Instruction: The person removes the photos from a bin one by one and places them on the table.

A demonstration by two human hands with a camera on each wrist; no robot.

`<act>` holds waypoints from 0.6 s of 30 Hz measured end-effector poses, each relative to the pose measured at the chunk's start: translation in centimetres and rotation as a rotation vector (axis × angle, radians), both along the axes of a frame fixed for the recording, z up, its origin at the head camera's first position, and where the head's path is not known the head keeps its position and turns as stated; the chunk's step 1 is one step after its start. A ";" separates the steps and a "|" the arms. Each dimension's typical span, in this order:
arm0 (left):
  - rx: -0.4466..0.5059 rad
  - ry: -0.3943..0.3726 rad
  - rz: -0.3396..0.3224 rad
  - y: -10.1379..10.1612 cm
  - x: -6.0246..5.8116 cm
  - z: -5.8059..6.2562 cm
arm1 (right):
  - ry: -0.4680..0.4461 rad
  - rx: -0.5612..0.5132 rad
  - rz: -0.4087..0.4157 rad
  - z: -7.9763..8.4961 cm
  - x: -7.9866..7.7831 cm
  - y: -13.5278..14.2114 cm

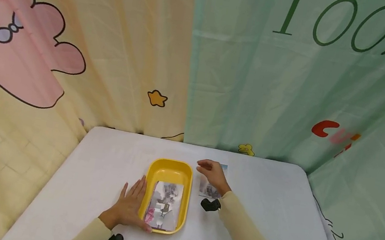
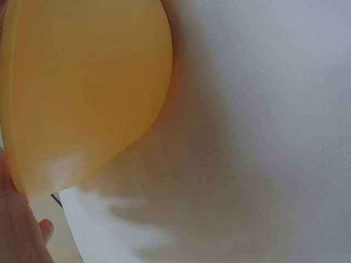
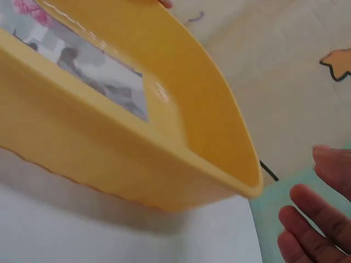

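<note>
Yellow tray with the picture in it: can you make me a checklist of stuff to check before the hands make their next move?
1. Left hand touching the yellow tray: ok, at its left side.
2. Picture inside the tray lying within the rim: ok.
3. Right hand free: ok, its fingers hold nothing.
4. Other picture uncovered: not ok, the right hand hides part of it in the head view.
5. Only one picture in the tray: cannot tell, more could lie underneath.

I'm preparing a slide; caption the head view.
Left hand touching a yellow rectangular plastic tray containing a grey-and-pink printed card; empty right hand over a second printed card.
</note>
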State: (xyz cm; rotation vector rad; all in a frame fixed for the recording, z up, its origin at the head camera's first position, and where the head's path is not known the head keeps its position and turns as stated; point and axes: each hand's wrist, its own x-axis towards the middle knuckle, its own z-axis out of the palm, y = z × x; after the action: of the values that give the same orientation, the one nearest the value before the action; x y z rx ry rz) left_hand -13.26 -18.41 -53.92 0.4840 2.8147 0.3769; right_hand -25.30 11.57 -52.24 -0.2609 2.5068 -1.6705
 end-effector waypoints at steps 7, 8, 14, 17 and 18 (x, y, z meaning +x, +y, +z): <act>0.011 0.004 0.005 0.1 -0.1 0.1 | 0.148 0.027 0.123 0.0 2.2 -3.0; 0.019 -0.003 0.005 0.1 0.0 0.1 | 0.144 0.014 0.136 -0.1 2.6 -3.5; 0.005 -0.018 0.010 0.3 0.0 0.0 | 0.084 -0.037 0.169 -0.8 4.4 -6.3; -0.007 -0.015 0.008 0.3 0.0 0.0 | 0.052 -0.034 0.159 -1.0 5.0 -7.6; -0.007 -0.012 0.009 0.2 0.0 0.1 | 0.038 -0.028 0.148 -1.0 5.2 -8.0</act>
State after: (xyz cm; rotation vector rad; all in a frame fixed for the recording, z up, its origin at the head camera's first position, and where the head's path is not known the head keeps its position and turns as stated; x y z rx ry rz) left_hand -13.28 -18.17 -53.82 0.4659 2.8064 0.3707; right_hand -20.13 3.52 -53.22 -0.4723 2.4258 -1.6587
